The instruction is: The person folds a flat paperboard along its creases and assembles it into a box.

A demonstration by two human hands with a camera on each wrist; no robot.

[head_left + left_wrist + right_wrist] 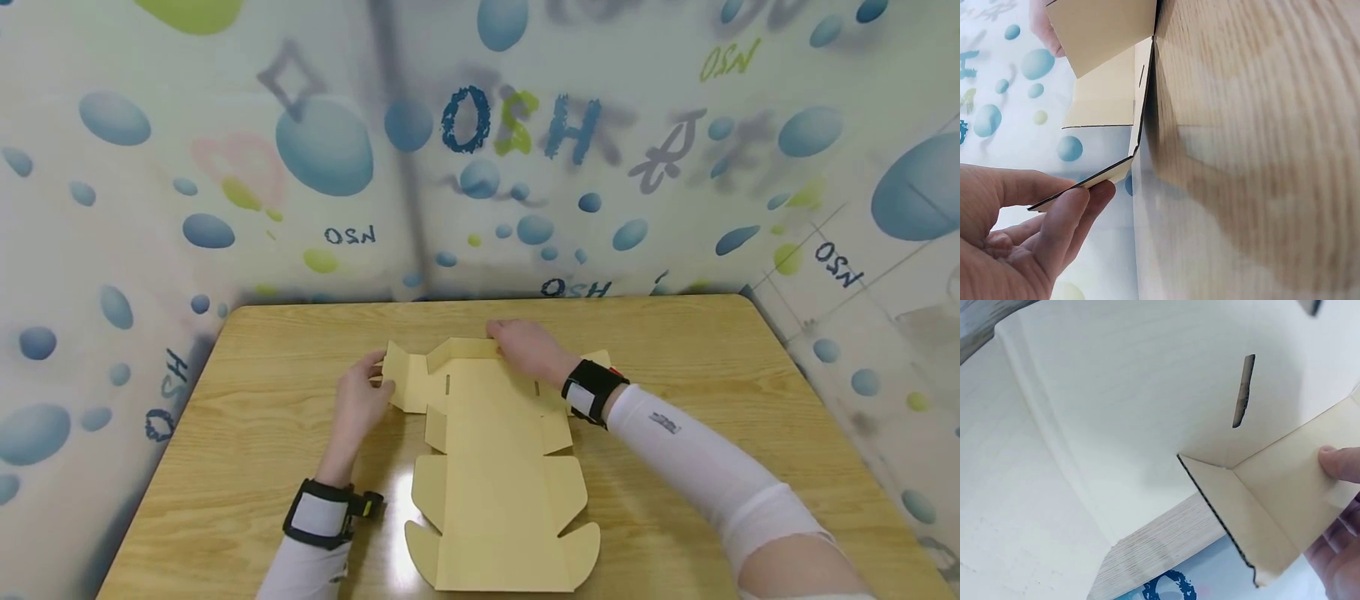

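A flat die-cut cardboard box blank [495,492] lies lengthwise on the table, with tabs along both sides and a slot near each far corner. My left hand [362,396] pinches the end of its far left flap, which is bent upward; in the left wrist view the thumb and fingers [1066,225] hold this flap from both faces. At the far edge, my right hand [528,346] grips the upturned end panel [461,348]. The right wrist view has the thumb [1341,464] on the panel's inner face and the fingers behind it, close to a folded corner tab [1235,519].
The wooden table [247,433] extends on both sides of the cardboard. Behind its far edge stands a wall [450,208] covered with blue and green dots and lettering. The blank's near end lies close to the bottom of the head view.
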